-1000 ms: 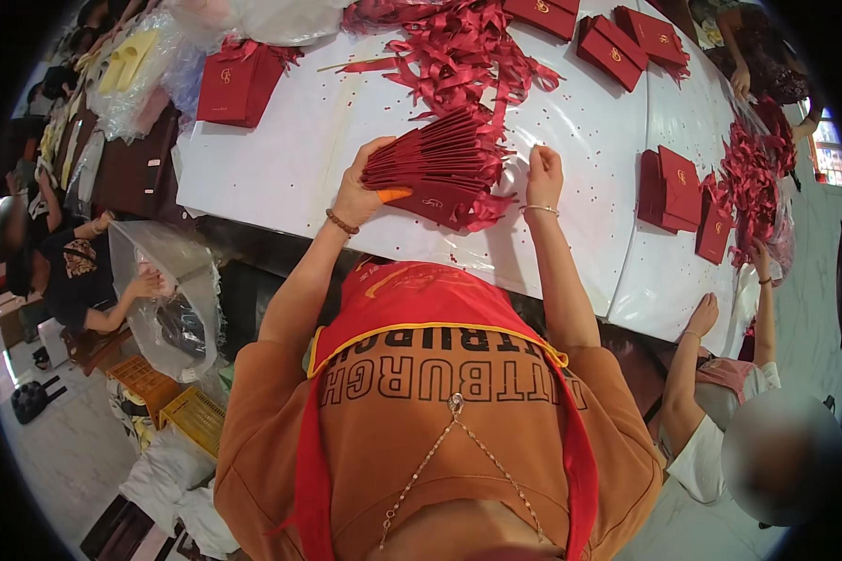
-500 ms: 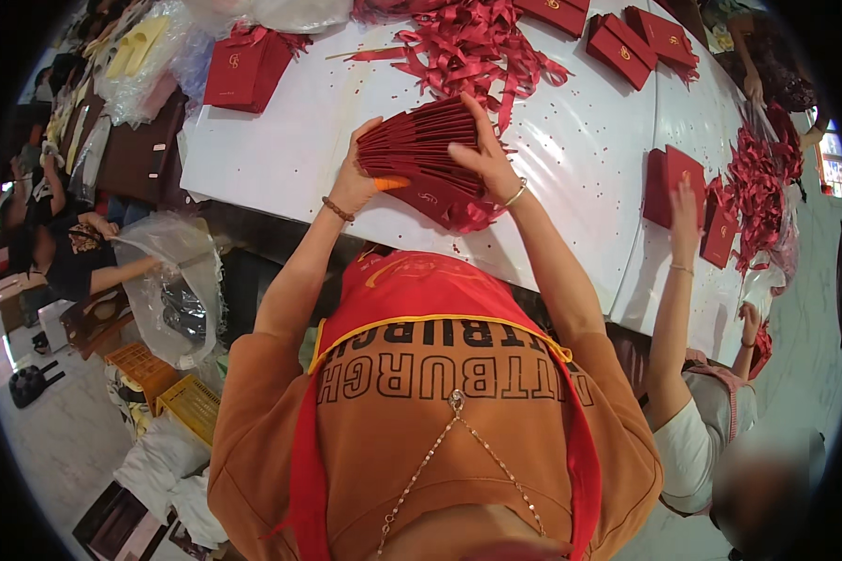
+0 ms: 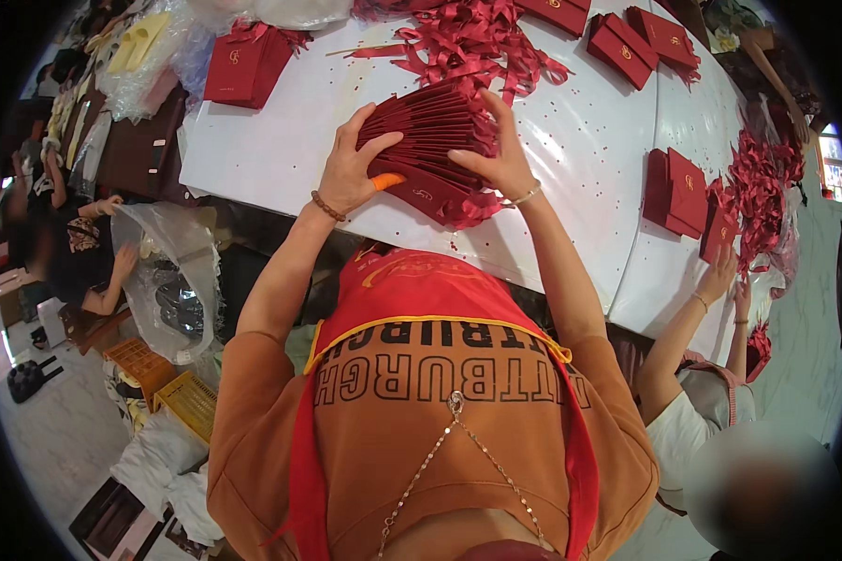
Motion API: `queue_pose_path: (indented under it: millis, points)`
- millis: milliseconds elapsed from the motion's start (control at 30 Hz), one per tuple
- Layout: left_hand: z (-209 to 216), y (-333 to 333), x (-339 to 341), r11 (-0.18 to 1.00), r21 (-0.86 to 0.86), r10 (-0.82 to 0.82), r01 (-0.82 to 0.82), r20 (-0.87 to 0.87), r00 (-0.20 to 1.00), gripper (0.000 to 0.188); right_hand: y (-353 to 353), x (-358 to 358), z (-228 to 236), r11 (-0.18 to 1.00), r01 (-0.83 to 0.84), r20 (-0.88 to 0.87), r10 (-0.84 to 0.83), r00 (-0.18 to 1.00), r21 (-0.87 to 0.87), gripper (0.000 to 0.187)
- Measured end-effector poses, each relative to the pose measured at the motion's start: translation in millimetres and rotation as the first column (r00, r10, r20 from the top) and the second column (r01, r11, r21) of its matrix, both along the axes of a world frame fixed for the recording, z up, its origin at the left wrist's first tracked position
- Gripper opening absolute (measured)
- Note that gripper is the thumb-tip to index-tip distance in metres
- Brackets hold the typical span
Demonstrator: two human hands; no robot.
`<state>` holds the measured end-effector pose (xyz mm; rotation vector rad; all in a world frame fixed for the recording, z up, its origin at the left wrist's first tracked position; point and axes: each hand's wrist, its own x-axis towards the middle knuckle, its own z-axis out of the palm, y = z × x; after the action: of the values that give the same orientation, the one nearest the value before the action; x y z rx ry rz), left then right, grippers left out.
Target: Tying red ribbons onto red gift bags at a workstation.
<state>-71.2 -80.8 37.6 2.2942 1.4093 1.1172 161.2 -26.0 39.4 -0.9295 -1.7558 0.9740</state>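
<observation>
Between my two hands is a fanned stack of dark red paper bags [image 3: 430, 131], standing on the white table with red ribbon at its right side. My left hand [image 3: 346, 178] grips its left end, the thumb laid over the folded edges. An orange cover [image 3: 388, 180] shows on one of that hand's fingers. Around the right end curves my right hand [image 3: 500, 154], fingers at the far side and thumb on the near side. The front bag has a small gold mark.
A heap of red ribbons [image 3: 477, 47] lies beyond the stack on the white table [image 3: 580, 178]. Another bag stack [image 3: 248, 70] stands at far left, with more bags [image 3: 675, 192] at right. A co-worker's hand [image 3: 718, 274] is near the right-hand ribbons. Clear plastic [image 3: 173, 271] hangs at left.
My left thumb has come over onto the folded edges, and the stack has tilted slightly. The co-worker's raised hand at right has come down toward the ribbons.
</observation>
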Motion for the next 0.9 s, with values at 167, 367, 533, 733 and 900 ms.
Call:
queue_pose_path:
  millis: [167,367,533,733,900]
  points:
    - [-2,1,-2,0.999,-0.029,-0.022,0.022,0.022,1.000,0.066,-26,20,15,0.945,0.050,0.210,-0.123,0.970,0.324,0.020]
    - [-4,3,-2,0.998,-0.050,-0.025,0.026,0.016,1.000,0.065,-45,14,14,0.952,-0.007,0.333,-0.100,0.938,0.306,0.015]
    - [-3,3,-2,0.998,-0.055,-0.024,0.025,0.014,1.000,0.066,-44,18,25,0.967,-0.069,0.430,0.172,0.886,-0.243,0.047]
    - [-3,6,-1,0.997,-0.062,-0.032,0.034,0.033,0.999,0.064,-33,16,29,0.905,-0.095,0.746,0.397,0.535,-0.414,0.080]
    - [-7,6,-1,0.998,-0.039,-0.039,0.041,0.052,0.998,0.062,-32,21,12,0.881,-0.035,0.858,0.468,0.214,-0.472,0.083]
